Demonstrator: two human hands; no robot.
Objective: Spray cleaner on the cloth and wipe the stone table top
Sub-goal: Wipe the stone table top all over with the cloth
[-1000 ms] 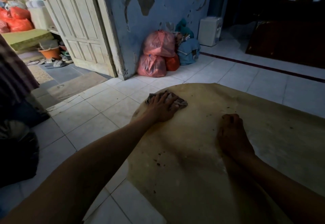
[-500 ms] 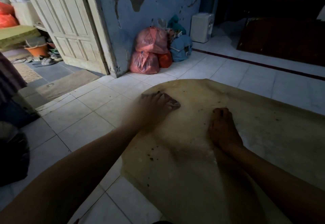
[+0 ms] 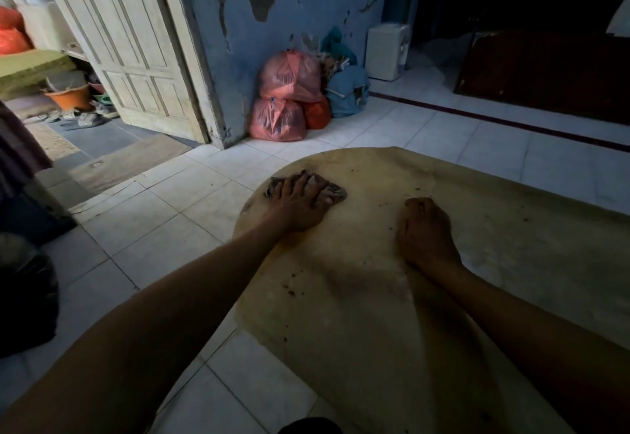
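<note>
The yellowish stone table top (image 3: pixel 358 314) fills the lower right of the head view, rounded at its far left end and dotted with dark specks. A crumpled dark patterned cloth (image 3: pixel 335 191) lies near that far left edge. My left hand (image 3: pixel 300 201) presses flat on the cloth with fingers spread. My right hand (image 3: pixel 424 232) rests on the bare stone to the right of it, fingers curled under, holding nothing. No spray bottle is in view.
White floor tiles (image 3: pixel 163 239) surround the table. Red plastic bags (image 3: pixel 283 99) and a blue bag (image 3: pixel 347 92) lean on the peeling blue wall. A white appliance (image 3: pixel 387 51) stands behind them. A wooden door (image 3: pixel 136 58) stands ajar at the left, a dark cabinet (image 3: pixel 545 75) at the right.
My left hand has slid the cloth back and forth near the table's far left edge, ending slightly farther right. The right hand stays planted on the stone.
</note>
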